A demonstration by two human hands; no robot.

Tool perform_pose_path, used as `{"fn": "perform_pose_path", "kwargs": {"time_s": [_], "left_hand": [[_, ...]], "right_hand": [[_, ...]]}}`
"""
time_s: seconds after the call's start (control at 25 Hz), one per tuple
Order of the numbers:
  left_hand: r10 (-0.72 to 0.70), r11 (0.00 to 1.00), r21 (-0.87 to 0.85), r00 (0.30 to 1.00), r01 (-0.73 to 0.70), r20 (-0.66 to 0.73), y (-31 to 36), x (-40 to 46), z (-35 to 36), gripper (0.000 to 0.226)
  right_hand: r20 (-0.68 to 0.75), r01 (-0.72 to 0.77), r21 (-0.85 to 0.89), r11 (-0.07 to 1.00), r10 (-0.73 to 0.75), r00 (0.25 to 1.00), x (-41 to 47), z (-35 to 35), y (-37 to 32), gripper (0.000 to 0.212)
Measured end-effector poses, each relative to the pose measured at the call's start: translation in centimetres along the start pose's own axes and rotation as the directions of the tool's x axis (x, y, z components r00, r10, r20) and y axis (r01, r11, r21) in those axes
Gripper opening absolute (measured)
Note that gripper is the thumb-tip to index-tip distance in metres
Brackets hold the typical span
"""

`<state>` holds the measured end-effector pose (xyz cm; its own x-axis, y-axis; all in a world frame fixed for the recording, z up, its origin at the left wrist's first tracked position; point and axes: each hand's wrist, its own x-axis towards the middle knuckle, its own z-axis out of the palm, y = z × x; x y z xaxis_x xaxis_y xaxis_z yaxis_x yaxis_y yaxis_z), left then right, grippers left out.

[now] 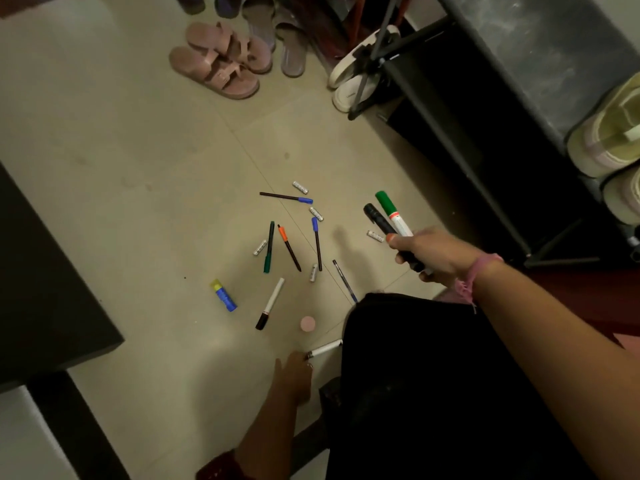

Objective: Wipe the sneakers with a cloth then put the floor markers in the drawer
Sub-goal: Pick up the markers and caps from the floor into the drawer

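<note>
Green and black markers (388, 216) gripped in right hand (429, 251) | left hand (294, 375) on floor, fingertips at white marker (325, 348), grip unclear | marker's long axis runs rightward toward knee | rest scattered ahead

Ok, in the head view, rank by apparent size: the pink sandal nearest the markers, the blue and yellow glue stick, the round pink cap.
1. Pink sandal, clearly largest.
2. Blue and yellow glue stick.
3. Round pink cap, smallest, though not far off the glue stick.
</note>
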<state>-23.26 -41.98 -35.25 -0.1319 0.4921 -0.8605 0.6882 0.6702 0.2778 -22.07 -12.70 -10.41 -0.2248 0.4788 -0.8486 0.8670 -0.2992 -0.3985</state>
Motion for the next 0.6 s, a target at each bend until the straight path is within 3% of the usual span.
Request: {"fn": "perform_pose_path", "kwargs": {"time_s": [0.12, 0.44, 0.6], "left_hand": [[0.068, 0.978, 0.195, 0.996, -0.079, 0.063, 0.8, 0.7, 2.7, 0.051], [-0.048, 0.984, 0.175, 0.996, 0.034, 0.074, 0.3, 4.2, 3.8, 0.06], [-0.062, 0.996, 0.069, 0.996, 0.058, 0.063, -0.3, 5.2, 5.2, 0.062]], "right_hand": [[-0.028, -0.038, 0.126, 0.991, 0.042, 0.999, 0.6, 0.0, -0.9, 0.031], [0.012, -0.115, 0.086, 0.99, 0.115, 0.993, 3.1, 1.7, -1.3, 0.037], [0.013, -0.109, 0.097, 0.989, 0.108, 0.994, 4.0, 2.0, -1.3, 0.035]]}}
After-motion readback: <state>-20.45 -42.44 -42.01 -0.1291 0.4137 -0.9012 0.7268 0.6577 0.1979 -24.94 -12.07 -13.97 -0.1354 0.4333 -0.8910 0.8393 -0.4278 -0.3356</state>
